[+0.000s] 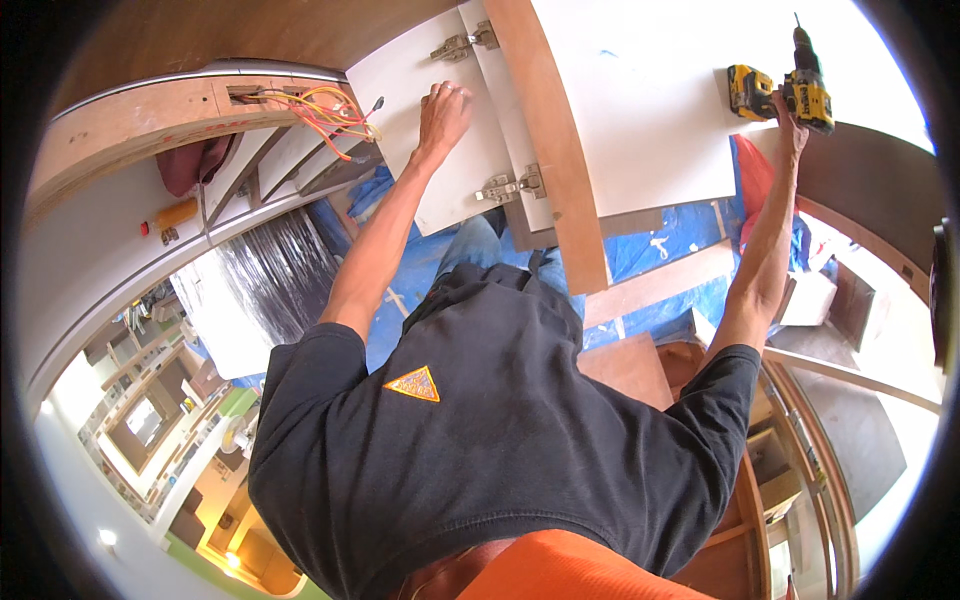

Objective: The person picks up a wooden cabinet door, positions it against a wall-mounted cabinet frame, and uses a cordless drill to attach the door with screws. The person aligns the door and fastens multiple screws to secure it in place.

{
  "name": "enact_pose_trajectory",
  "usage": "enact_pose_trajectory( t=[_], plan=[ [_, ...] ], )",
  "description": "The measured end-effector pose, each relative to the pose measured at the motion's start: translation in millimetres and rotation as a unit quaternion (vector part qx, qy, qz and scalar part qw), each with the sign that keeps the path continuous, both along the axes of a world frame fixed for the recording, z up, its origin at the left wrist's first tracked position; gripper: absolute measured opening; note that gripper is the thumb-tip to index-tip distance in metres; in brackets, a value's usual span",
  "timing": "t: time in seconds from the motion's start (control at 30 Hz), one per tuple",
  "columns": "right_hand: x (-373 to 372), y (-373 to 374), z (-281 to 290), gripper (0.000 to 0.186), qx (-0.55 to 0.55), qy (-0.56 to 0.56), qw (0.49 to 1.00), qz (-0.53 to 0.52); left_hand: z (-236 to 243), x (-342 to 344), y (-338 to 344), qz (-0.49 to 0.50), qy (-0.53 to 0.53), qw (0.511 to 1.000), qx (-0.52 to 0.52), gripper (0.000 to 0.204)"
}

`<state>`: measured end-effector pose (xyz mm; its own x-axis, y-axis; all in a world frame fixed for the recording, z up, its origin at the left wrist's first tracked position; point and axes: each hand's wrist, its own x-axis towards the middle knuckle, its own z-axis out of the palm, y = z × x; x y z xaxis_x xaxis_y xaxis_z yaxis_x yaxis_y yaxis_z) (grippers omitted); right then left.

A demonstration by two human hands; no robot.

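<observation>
My left hand [445, 115] is closed in front of a white cabinet door [470, 155]. Its fingers are curled, and I cannot make out whether something small is between them. One metal hinge [455, 47] sits above that hand, and another metal hinge [510, 187] lies below it to the right. Both hinges join the door to the white side beside a brown wooden edge strip [550, 130]. At the far right, my right hand [792, 125] grips a yellow and black cordless drill [812, 100] by its handle. The drill's bit points upward in the picture.
Loose yellow and red wires [335, 112] hang from a wooden rail left of my left hand. A white panel [650, 120] stands right of the edge strip. Blue sheeting [660, 240] and wooden boards cover the floor. A black plastic-wrapped panel [270, 270] lies at left.
</observation>
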<state>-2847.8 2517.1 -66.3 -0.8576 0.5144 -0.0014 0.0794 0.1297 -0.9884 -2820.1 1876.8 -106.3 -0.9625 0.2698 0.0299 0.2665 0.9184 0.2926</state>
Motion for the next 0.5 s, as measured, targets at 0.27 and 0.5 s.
enact_pose_trajectory(
  t=[0.27, 0.5],
  plan=[
    [-35, -28, 2, 0.033, 0.010, 0.165, 0.984, -0.067, 11, 7, 7, 0.096, -0.034, 0.975, 0.198, 0.012],
    [19, -84, 62, 0.032, 0.028, 0.112, 0.987, -0.115, 38, 33, 8, 0.174, -0.210, 0.744, 0.610, 0.014]
  ],
)
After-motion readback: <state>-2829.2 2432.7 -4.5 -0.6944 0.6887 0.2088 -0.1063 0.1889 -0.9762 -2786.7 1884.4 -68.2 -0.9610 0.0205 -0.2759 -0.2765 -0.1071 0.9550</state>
